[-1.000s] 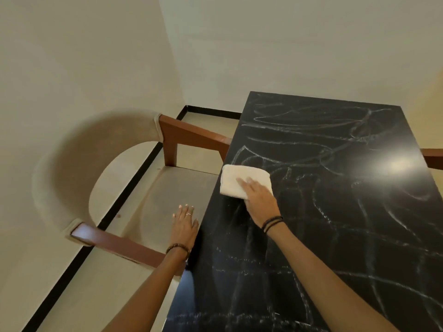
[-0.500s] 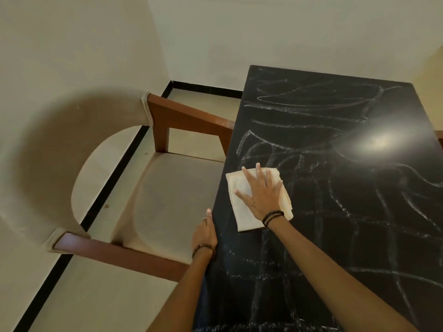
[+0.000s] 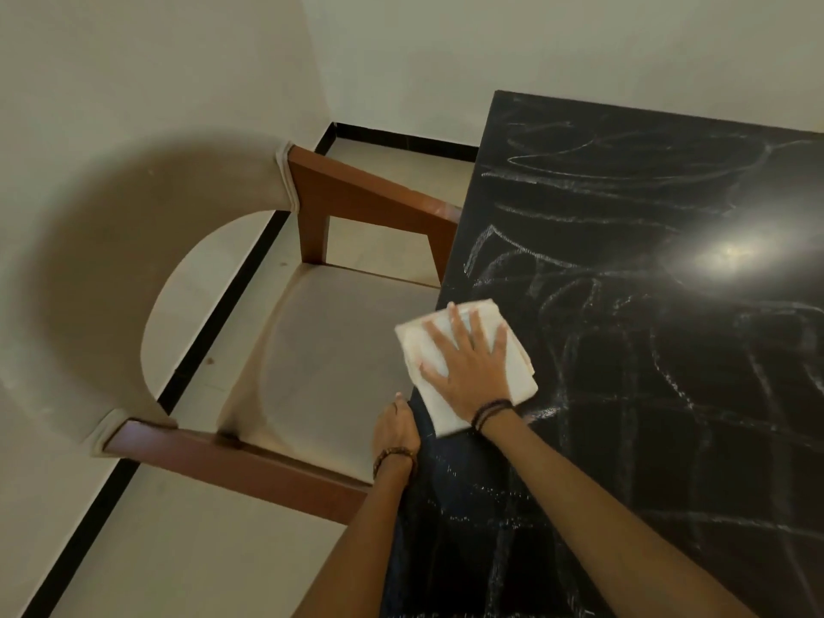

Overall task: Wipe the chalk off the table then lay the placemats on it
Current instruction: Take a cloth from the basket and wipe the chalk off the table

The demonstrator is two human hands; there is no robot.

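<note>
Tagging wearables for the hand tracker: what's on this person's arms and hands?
Both forearms bare, no sleeves in view. Right hand: thin dark cord bracelets at the wrist. Left hand: brown beaded bracelet at the wrist. No gloves or watch visible.

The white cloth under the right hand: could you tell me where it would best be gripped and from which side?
I would pinch the white cloth at its near right corner, coming from the table side. It lies flat and folded, the right hand presses its middle with spread fingers, and that corner shows bare. The left hand rests at the table's edge.
</note>
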